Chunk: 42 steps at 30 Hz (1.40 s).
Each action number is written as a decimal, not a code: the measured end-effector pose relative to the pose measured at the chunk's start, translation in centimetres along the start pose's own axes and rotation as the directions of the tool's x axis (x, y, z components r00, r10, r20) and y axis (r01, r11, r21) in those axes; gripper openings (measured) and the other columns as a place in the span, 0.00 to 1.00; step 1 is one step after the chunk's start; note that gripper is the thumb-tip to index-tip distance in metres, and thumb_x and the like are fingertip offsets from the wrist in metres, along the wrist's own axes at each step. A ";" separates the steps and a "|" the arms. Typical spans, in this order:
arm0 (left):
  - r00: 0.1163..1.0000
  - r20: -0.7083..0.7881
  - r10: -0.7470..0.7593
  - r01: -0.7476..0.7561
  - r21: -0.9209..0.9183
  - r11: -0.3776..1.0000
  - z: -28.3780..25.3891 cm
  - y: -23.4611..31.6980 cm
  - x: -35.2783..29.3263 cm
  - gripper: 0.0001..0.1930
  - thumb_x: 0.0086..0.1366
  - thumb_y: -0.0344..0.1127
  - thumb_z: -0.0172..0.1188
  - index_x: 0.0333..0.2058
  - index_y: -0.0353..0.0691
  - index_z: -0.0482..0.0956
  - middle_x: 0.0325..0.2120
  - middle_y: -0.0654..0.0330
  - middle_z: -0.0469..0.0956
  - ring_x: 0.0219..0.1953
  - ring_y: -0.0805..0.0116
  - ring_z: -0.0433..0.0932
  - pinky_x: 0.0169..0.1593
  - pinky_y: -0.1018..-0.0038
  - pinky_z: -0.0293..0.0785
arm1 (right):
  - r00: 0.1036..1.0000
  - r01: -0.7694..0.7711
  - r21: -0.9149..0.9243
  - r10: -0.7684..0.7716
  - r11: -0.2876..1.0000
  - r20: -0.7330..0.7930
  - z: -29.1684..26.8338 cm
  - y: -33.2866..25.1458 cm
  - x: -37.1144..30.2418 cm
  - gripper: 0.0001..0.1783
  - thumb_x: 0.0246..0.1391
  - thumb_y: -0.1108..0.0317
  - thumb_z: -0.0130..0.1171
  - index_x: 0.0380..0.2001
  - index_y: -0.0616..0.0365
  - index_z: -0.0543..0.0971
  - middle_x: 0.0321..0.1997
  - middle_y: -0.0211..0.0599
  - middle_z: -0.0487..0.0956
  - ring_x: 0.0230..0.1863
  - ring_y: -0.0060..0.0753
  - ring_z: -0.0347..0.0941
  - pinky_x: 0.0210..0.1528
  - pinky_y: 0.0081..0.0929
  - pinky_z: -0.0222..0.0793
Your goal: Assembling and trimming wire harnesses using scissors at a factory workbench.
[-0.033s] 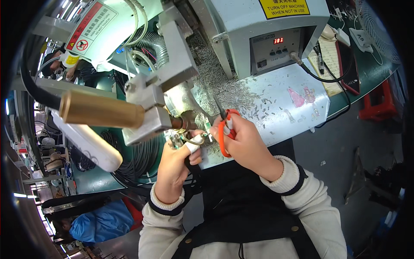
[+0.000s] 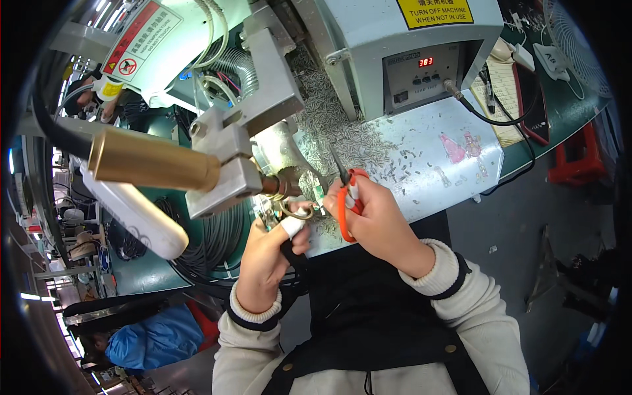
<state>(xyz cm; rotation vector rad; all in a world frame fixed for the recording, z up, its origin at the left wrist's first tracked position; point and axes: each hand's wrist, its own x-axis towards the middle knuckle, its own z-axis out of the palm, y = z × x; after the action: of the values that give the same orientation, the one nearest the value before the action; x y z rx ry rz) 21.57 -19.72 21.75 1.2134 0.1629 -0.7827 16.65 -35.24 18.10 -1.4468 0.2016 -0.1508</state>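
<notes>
My right hand is closed round a pair of scissors with orange loop handles, their dark tip pointing up and away from me. To its left, my left hand is closed on a black cable, which hangs from under its fingers. White wrapping covers one digit of that hand. A small green circuit board lies between the hands, just beyond the left fingertips; I cannot tell whether they touch it. Close above the left hand sits a metal clamp carrying a brass-coloured cylinder.
Many short metallic clippings cover the metal tray. Behind it stands a grey machine with a lit red display. Coils of dark cable lie at left. A notebook, a phone and a red stool are at right.
My right hand and the scissors have shifted slightly to the right and nearer to me. The left fingers have moved a little and look blurred.
</notes>
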 end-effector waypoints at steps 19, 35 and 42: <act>0.977 -0.159 0.143 -0.124 0.128 0.984 0.0 -3.3 -5.5 0.07 0.49 0.21 0.58 0.29 0.31 0.73 0.21 0.65 0.71 0.25 0.80 0.69 0.31 0.83 0.65 | 0.877 0.480 -0.344 -0.450 0.807 0.168 0.1 -0.8 -4.9 0.10 0.42 0.78 0.54 0.32 0.61 0.72 0.22 0.33 0.75 0.16 0.23 0.67 0.18 0.18 0.61; 0.730 0.094 0.677 -0.509 0.736 0.446 1.3 -4.6 -5.6 0.07 0.47 0.19 0.59 0.28 0.33 0.75 0.23 0.63 0.74 0.26 0.79 0.70 0.31 0.82 0.66 | 0.774 0.591 -0.519 -0.615 0.617 0.150 1.1 -0.3 -5.5 0.06 0.54 0.70 0.48 0.28 0.61 0.69 0.20 0.31 0.74 0.17 0.16 0.67 0.18 0.14 0.62; 0.804 -0.097 0.587 -0.463 0.517 0.720 1.6 -5.1 -5.0 0.10 0.44 0.18 0.59 0.28 0.33 0.74 0.23 0.60 0.73 0.23 0.77 0.69 0.28 0.82 0.65 | 0.986 -0.011 0.051 0.002 0.999 0.165 0.6 -0.7 -5.3 0.02 0.51 0.74 0.48 0.27 0.62 0.68 0.21 0.31 0.73 0.19 0.18 0.70 0.21 0.16 0.65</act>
<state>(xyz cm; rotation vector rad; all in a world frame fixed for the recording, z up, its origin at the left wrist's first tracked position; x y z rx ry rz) 14.35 -19.51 20.95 1.7228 -0.1844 -0.1415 11.63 -33.56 19.12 -1.3995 0.0665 -0.0302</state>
